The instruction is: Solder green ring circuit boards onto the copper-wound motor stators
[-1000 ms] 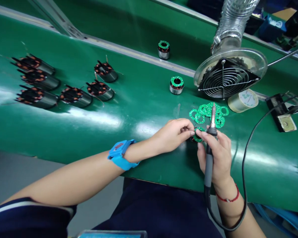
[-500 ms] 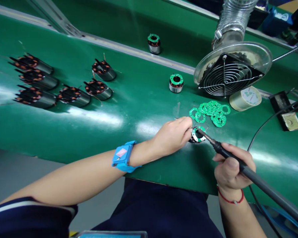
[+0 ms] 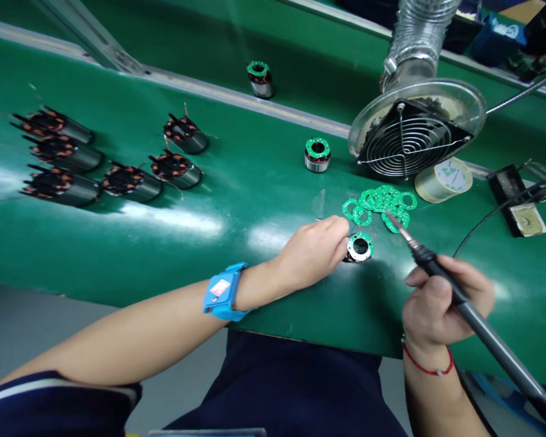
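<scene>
My left hand [image 3: 318, 252] is closed, its fingertips gripping the left edge of a motor stator [image 3: 368, 254] topped with a green ring-shaped circuit board. Thin wire ends stick up around that board. In my right hand [image 3: 446, 306] is a soldering iron [image 3: 491, 343], held like a pen. Its tip is raised apart from the stator and appears in front of the pile of loose green ring boards [image 3: 382, 200]. A blue wrist strap [image 3: 225, 292] is on my left wrist.
Several bare stators [image 3: 131, 182] stand at the left. Two stators with green boards, one nearer [image 3: 317, 155] and one farther [image 3: 260, 80], stand behind. A fume fan [image 3: 404, 142] overhangs the back right, near a solder spool [image 3: 443, 180] and a soldering iron stand [image 3: 512, 194].
My right hand has drawn the soldering iron up and to the right, off the stator's board. My left hand stays at the stator. The view has shifted slightly.
</scene>
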A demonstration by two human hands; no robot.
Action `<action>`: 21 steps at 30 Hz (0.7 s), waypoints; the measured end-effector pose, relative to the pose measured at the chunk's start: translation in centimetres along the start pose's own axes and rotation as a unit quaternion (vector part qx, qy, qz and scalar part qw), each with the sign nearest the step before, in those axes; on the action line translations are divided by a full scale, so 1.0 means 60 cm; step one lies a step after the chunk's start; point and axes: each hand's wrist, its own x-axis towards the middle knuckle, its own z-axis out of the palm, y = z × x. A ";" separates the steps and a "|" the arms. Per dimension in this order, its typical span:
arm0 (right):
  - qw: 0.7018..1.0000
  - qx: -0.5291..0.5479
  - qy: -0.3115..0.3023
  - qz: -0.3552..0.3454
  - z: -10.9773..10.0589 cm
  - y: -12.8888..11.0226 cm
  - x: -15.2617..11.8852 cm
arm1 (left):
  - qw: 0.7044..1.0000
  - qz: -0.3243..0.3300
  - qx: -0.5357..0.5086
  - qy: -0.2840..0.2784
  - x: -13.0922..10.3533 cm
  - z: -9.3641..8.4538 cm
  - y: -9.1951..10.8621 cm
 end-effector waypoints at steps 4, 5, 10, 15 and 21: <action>0.989 -0.006 0.125 0.073 -0.035 0.037 0.043 | 1.000 0.018 -0.021 0.000 -0.002 -0.004 -0.002; 0.985 0.002 0.132 0.114 -0.054 0.052 0.056 | 0.999 0.018 -0.033 -0.001 -0.003 -0.006 -0.003; 0.938 -0.059 0.253 0.230 -0.173 0.134 0.130 | 0.989 -0.064 -0.132 -0.019 -0.006 -0.015 -0.022; 0.911 -0.072 0.327 0.238 -0.252 0.206 0.197 | 0.988 -0.075 -0.136 -0.012 -0.008 -0.010 -0.048; 0.923 0.042 0.222 0.312 -0.199 0.273 0.263 | 0.987 -0.067 -0.146 0.025 0.013 0.000 -0.052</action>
